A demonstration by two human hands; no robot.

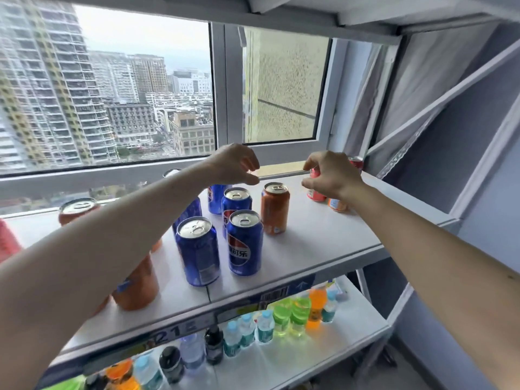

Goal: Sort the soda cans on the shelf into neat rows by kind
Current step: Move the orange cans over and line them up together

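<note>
Several blue cola cans [244, 243] stand clustered in the middle of the white shelf [323, 235]. One orange soda can [275, 208] stands just right of them. Another orange can [138, 285] is half hidden under my left forearm. My left hand [235, 164] hovers above the rear blue cans with loosely curled fingers and holds nothing. My right hand [330, 175] is at the back right, its curved fingers and thumb in front of a red can [315, 194]; a grip on it does not show. A small orange can [336, 204] peeks out under that wrist.
A further red can [356, 163] stands at the shelf's back right corner, and a reddish can [78, 211] at the left behind my arm. A window [126, 94] lies behind the shelf. The lower shelf [337, 347] carries rows of drink bottles [281, 316]. Grey racking [450, 108] rises at the right.
</note>
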